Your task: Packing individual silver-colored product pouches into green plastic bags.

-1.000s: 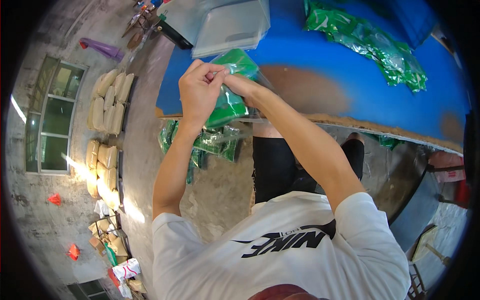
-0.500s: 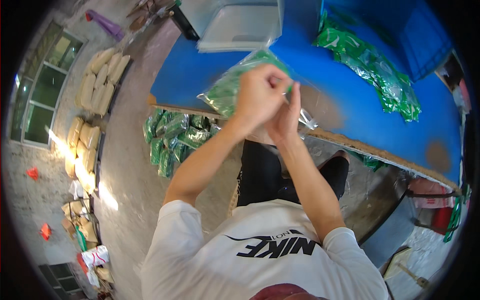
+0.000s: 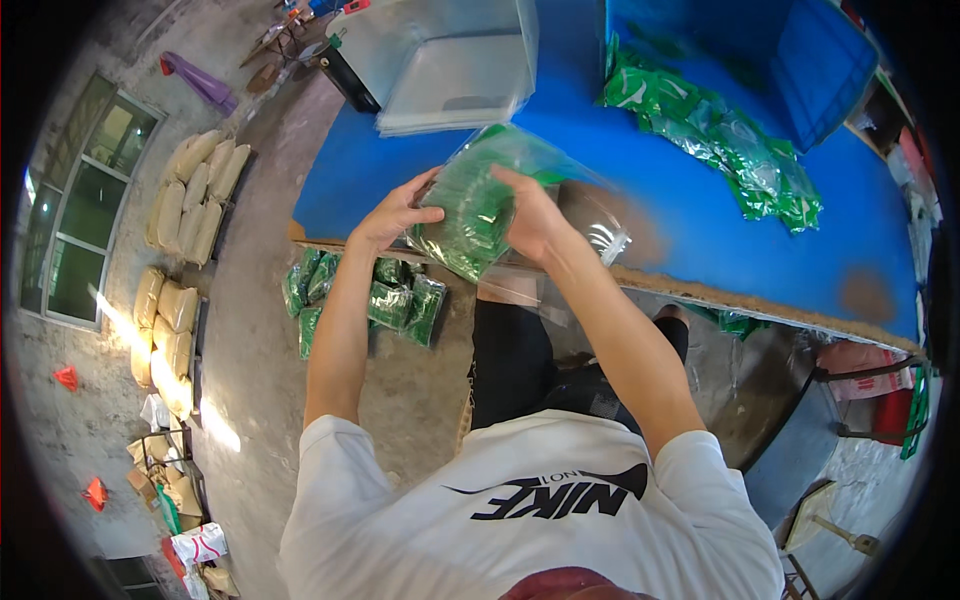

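A clear plastic bag (image 3: 465,215) packed with green packets is held tilted above the near edge of the blue table (image 3: 345,175). My left hand (image 3: 398,212) grips its left side, thumb on the front and the other fingers partly hidden behind. My right hand (image 3: 532,215) clasps the opposite side, its thumb lying near the top of the green contents; most of its fingers are hidden. Loose clear film of the bag spreads out to the right, past my right wrist.
Beyond the bag lies a stack of clear plastic sheets or bags (image 3: 455,85), beside a black cylinder (image 3: 347,75). Green packets (image 3: 725,135) are heaped at the right, near a blue bin (image 3: 825,65). Filled green bags (image 3: 405,305) lie on the floor; sacks (image 3: 195,200) stand further left.
My hands were together over the bag's right part. They have parted to its two sides, and the bag is now tilted more upright between them.
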`<state>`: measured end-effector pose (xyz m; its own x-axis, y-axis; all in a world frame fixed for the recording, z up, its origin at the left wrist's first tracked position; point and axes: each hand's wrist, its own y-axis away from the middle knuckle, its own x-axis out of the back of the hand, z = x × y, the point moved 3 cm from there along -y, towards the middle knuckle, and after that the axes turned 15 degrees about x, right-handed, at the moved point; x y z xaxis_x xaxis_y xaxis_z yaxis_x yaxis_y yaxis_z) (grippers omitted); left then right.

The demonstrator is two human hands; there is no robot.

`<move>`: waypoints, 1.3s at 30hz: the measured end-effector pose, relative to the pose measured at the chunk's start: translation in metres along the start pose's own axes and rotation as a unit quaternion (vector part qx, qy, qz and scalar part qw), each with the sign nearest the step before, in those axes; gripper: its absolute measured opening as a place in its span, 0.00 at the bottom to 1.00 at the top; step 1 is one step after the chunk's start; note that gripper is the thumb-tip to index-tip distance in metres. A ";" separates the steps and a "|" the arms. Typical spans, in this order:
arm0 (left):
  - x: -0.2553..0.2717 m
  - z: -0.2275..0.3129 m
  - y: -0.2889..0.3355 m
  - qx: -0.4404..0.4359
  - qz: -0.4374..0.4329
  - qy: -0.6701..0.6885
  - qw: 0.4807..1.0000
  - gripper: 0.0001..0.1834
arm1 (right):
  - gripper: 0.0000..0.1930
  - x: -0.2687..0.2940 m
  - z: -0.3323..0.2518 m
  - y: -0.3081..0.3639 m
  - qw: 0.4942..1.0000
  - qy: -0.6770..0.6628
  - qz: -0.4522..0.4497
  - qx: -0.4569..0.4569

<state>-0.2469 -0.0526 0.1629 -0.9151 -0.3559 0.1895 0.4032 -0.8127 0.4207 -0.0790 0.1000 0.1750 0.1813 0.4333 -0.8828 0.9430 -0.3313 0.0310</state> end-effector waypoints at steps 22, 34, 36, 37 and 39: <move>-0.050 0.024 0.007 0.066 0.089 -0.116 0.987 0.44 | 0.35 0.053 -0.054 0.076 0.894 0.443 -0.034 -0.063; -0.041 0.020 -0.077 0.016 -0.086 0.043 0.995 0.55 | 0.28 0.111 -0.073 -0.008 0.666 0.697 0.184 0.192; -0.045 0.022 -0.074 0.011 -0.093 0.032 0.995 0.56 | 0.31 0.111 -0.058 -0.007 0.665 0.706 0.152 0.188; -0.055 0.033 -0.074 0.022 -0.111 0.048 0.992 0.56 | 0.31 0.111 -0.058 -0.004 0.627 0.688 0.217 0.292; -0.060 0.050 -0.067 0.043 -0.117 0.078 0.989 0.56 | 0.29 0.103 -0.079 -0.003 0.667 0.673 0.203 0.248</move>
<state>-0.2183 0.0461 0.1674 -0.9702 -0.2355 -0.0572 0.1741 -0.8414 0.5116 -0.0413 0.2114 0.1211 0.7950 0.4718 0.3814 0.5915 -0.7423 -0.3147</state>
